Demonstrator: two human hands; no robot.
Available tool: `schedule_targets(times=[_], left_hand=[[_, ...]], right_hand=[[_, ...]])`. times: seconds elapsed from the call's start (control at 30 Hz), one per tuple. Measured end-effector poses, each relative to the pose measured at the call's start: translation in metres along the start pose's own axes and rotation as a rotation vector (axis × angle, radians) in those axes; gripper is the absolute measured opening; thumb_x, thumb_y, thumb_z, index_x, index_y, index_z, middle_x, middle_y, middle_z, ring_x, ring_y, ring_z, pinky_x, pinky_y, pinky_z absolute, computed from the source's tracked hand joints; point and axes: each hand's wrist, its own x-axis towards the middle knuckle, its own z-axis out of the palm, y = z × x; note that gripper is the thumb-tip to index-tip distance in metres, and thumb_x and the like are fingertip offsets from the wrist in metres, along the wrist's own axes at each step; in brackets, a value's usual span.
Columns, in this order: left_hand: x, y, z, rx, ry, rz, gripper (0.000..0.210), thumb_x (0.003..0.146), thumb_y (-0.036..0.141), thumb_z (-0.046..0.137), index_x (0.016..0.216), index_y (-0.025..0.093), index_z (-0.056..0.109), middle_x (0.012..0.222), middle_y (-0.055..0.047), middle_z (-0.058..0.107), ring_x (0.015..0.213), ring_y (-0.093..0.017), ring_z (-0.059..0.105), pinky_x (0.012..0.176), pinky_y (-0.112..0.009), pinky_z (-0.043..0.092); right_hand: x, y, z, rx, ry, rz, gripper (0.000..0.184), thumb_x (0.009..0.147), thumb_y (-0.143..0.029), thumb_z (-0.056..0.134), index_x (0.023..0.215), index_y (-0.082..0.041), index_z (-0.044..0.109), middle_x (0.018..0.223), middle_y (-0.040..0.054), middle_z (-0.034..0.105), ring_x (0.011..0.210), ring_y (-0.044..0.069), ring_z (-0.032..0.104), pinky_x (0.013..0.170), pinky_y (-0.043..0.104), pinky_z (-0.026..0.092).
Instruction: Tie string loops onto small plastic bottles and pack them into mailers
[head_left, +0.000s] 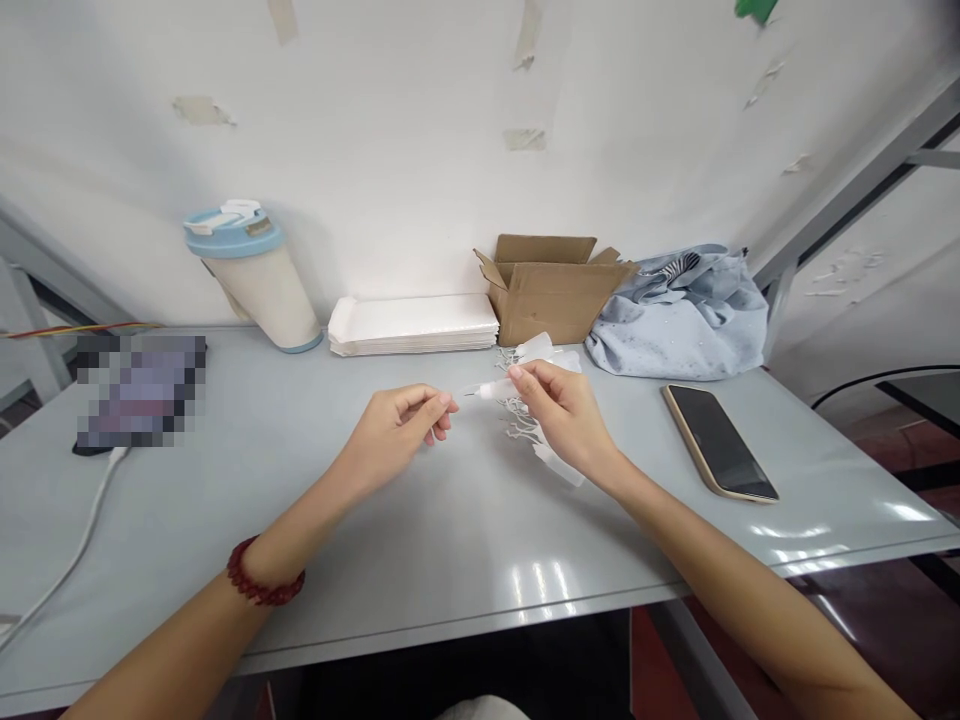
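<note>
**Small bottle held between two hands above the tabletop**

In the head view, with twelve o'clock set toward the wall (420, 200) and the bottle as the centre, a small translucent bottle (495, 389) with a fine needle-like tip (469, 394) is gripped by the fingers of the right hand (566, 410). It is held over the middle of the tabletop (450, 560), its tip pointed toward nine o'clock, at the left hand (401, 430). There the fingers are closed together, thumb against forefinger, just beside the tip; whether anything small is pinched between them cannot be told. A dark red beaded bracelet (266, 575) is worn on the left wrist.

Translucent white pieces (559, 465) with thin white strings (521, 408) are scattered at one and about four o'clock, partly hidden by the right hand. An open cardboard box (559, 305) is placed at one o'clock, with a bundled light blue cloth (679, 320) at two. A phone (720, 440) is laid at three o'clock. At ten o'clock a stack of white packets (412, 325) is set near the wall, and farther out a cream tumbler (262, 295) with a blue lid. At nine o'clock a pixelated device (142, 390) is joined to a white cable (94, 525).
</note>
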Motion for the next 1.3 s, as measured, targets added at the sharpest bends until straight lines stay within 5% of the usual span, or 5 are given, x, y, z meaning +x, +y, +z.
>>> schedule_targets(times=[0.3, 0.47, 0.63, 0.87, 1.3], left_hand=[[0.001, -0.003, -0.004, -0.068, -0.076, -0.080, 0.032, 0.083, 0.043, 0.057, 0.065, 0.017, 0.062, 0.057, 0.003, 0.054, 0.058, -0.011, 0.052, 0.060, -0.024, 0.044], [0.002, -0.008, -0.003, -0.140, -0.062, -0.080, 0.032, 0.084, 0.045, 0.057, 0.070, 0.016, 0.065, 0.074, 0.000, 0.062, 0.059, -0.010, 0.052, 0.061, -0.025, 0.045], [0.003, -0.007, -0.002, -0.152, -0.078, -0.074, 0.031, 0.085, 0.046, 0.057, 0.085, 0.017, 0.069, 0.075, 0.000, 0.062, 0.061, -0.011, 0.053, 0.062, -0.026, 0.045], [0.000, -0.003, -0.001, -0.171, -0.141, -0.064, 0.023, 0.083, 0.037, 0.061, 0.073, 0.017, 0.067, 0.062, 0.003, 0.057, 0.057, -0.010, 0.051, 0.061, -0.024, 0.043], [-0.001, -0.003, -0.004, -0.468, -0.180, -0.112, 0.026, 0.083, 0.036, 0.063, 0.067, 0.015, 0.065, 0.080, -0.002, 0.060, 0.062, -0.009, 0.049, 0.060, -0.025, 0.041]], right_hand=[[0.004, 0.003, -0.006, 0.093, 0.087, -0.026, 0.041, 0.088, -0.053, 0.050, 0.067, -0.018, 0.051, 0.057, -0.0049, 0.030, 0.053, 0.009, 0.028, 0.048, 0.025, 0.022], [0.008, 0.004, -0.010, 0.101, 0.131, -0.050, 0.042, 0.088, -0.052, 0.051, 0.063, -0.018, 0.049, 0.055, -0.0057, 0.027, 0.052, 0.008, 0.026, 0.049, 0.025, 0.021], [0.003, 0.001, -0.007, 0.049, 0.095, -0.053, 0.039, 0.089, -0.050, 0.050, 0.069, -0.017, 0.054, 0.055, -0.0053, 0.031, 0.051, 0.008, 0.029, 0.048, 0.025, 0.022], [-0.002, -0.002, -0.003, 0.054, 0.033, -0.066, 0.039, 0.090, -0.048, 0.048, 0.068, -0.017, 0.052, 0.056, -0.0048, 0.034, 0.052, 0.008, 0.031, 0.048, 0.025, 0.026], [-0.004, 0.000, -0.002, 0.201, -0.061, -0.020, 0.035, 0.090, -0.047, 0.051, 0.075, -0.016, 0.058, 0.059, -0.0047, 0.036, 0.052, 0.007, 0.031, 0.047, 0.024, 0.024]])
